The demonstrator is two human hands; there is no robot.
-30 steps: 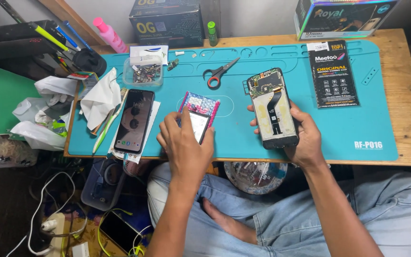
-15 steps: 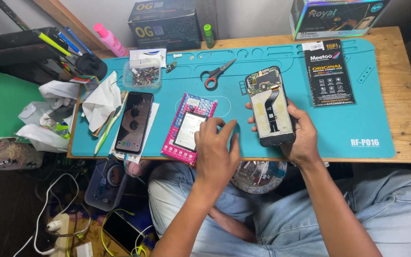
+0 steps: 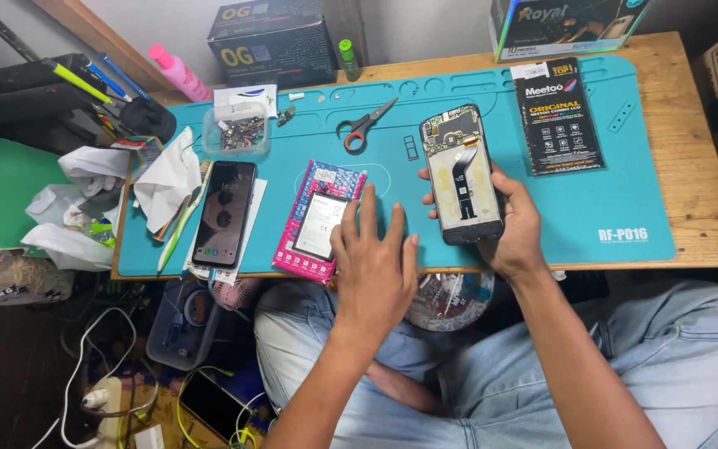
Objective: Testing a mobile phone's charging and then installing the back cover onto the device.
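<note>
My right hand [image 3: 515, 229] holds an opened phone [image 3: 461, 171] with its back cover off, circuit board and flex cable showing, tilted above the teal work mat [image 3: 542, 208]. My left hand [image 3: 373, 262] hovers with fingers spread just right of a flat battery lying on a pink patterned package [image 3: 319, 220]; its fingertips are near the battery's edge. It holds nothing.
A dark phone [image 3: 223, 212] lies screen-up at the mat's left, beside white cloth [image 3: 168, 179] and a toothbrush. Red-handled scissors [image 3: 362, 129], a clear tray of small parts [image 3: 237, 133], a black flat box [image 3: 561, 116], a pink bottle and cardboard boxes sit further back.
My left hand set the battery down on the pink package, let go and drew back to the right. My right hand kept the opened phone nearly still.
</note>
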